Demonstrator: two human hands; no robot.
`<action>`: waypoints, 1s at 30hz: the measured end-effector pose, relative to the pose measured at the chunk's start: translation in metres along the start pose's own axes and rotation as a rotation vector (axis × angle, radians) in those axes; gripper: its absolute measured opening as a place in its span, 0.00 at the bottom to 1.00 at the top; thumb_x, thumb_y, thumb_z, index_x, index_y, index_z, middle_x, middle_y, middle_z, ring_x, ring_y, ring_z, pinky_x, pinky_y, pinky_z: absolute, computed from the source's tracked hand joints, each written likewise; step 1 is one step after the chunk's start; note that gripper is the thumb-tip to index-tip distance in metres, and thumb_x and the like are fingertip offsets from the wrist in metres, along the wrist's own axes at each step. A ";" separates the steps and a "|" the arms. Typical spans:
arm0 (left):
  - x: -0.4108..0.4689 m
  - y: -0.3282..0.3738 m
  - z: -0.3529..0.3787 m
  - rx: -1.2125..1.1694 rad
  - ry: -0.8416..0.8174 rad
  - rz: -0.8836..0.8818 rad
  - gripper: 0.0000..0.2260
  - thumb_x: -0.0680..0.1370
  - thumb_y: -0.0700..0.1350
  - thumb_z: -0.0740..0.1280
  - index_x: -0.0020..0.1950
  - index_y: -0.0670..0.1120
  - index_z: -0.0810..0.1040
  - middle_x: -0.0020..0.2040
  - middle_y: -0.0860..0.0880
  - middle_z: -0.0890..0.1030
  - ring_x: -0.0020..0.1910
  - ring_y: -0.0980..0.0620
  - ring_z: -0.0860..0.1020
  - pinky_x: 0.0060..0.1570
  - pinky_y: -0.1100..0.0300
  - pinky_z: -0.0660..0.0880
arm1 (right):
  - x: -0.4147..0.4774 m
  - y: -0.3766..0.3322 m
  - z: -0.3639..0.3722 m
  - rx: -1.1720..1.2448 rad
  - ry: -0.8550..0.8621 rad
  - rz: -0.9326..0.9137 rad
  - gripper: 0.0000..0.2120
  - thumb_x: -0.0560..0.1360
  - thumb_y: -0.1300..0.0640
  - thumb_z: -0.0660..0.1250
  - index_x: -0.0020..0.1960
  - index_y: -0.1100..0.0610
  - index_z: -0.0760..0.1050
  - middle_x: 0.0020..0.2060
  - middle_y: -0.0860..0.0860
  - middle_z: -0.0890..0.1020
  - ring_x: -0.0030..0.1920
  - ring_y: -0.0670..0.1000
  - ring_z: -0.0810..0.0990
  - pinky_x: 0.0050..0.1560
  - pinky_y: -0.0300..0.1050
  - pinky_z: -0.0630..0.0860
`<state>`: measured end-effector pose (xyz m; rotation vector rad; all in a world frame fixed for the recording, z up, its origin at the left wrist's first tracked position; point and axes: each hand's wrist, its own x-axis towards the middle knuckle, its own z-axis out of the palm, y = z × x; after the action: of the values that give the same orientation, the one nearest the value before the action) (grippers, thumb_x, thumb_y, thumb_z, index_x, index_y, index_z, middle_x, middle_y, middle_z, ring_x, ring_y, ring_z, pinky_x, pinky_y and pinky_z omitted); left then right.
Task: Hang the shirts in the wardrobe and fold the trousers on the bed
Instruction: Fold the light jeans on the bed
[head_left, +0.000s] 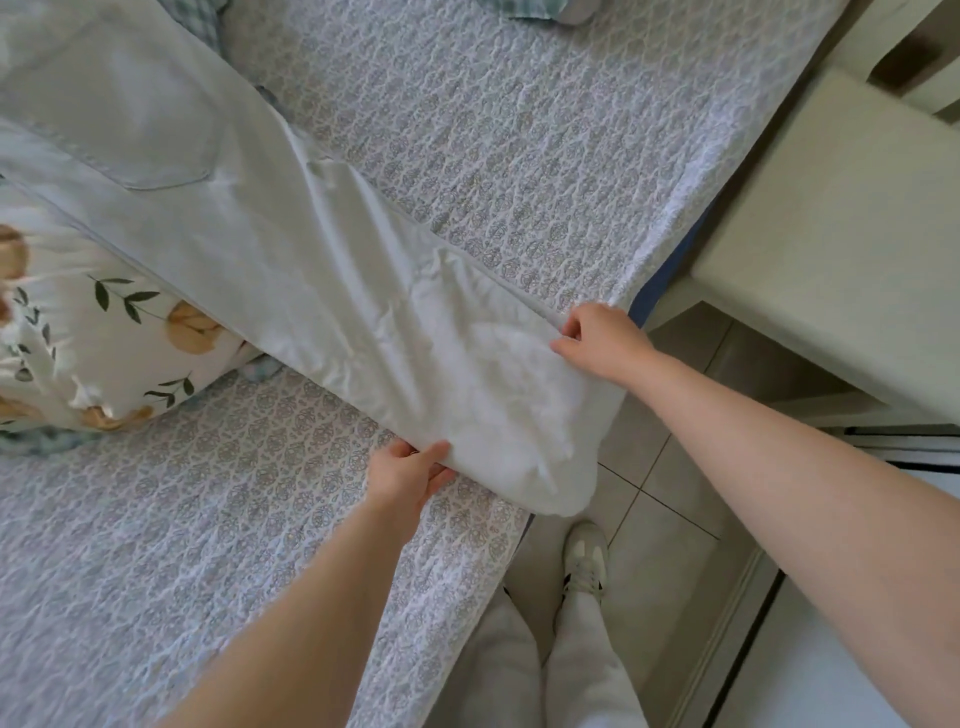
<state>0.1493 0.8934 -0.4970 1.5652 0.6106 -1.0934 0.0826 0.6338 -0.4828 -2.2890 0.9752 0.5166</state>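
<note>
Below, a shoe stood on the floor at the edge of the bed, so the person was close enough to reach across it; just beyond, the left hand gripped the near side of the trousers at their hem end, thumb on top and fingers curled beneath; the right hand pinched the far side of that same end, near the bed's corner; the hands were well apart, one at each side of the cloth, which I judge kept the two legs stretched flat and stacked one on the other; between them the hem end sagged past the bed's edge, over the floor; from there the trousers ran aslant across the bed toward the far left, lying partly over a flowered pillow, with a back pocket facing up near the waist; laid out at full length like this, they seemed ready for a first fold, hem carried up to waist, not yet begun; to the right a pale table stood just beside the bed; farthest off, a checked cloth lay at the frame's top edge, perhaps a shirt, though too cropped to tell
</note>
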 end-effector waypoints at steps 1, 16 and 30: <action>0.000 -0.001 0.000 -0.003 0.010 -0.002 0.08 0.77 0.32 0.68 0.56 0.37 0.77 0.51 0.42 0.83 0.46 0.46 0.84 0.39 0.59 0.82 | -0.001 0.002 -0.002 -0.001 -0.031 0.008 0.14 0.76 0.52 0.66 0.37 0.60 0.72 0.33 0.55 0.75 0.39 0.56 0.76 0.37 0.48 0.71; 0.004 -0.001 0.006 0.002 0.098 -0.008 0.05 0.75 0.34 0.70 0.48 0.41 0.79 0.50 0.43 0.84 0.48 0.45 0.84 0.46 0.55 0.81 | 0.013 0.027 -0.010 -0.110 -0.085 -0.037 0.04 0.80 0.54 0.60 0.50 0.54 0.67 0.40 0.51 0.76 0.38 0.52 0.74 0.34 0.48 0.69; -0.053 -0.039 0.089 0.240 0.195 -0.114 0.14 0.73 0.41 0.75 0.57 0.44 0.80 0.50 0.49 0.83 0.43 0.54 0.81 0.38 0.66 0.76 | 0.016 0.064 -0.058 -0.067 -0.589 -0.269 0.06 0.74 0.52 0.68 0.48 0.47 0.72 0.43 0.42 0.79 0.43 0.43 0.77 0.38 0.38 0.71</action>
<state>0.0643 0.8288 -0.4683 1.8788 0.7278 -1.1398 0.0523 0.5522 -0.4722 -2.0833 0.3619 1.0344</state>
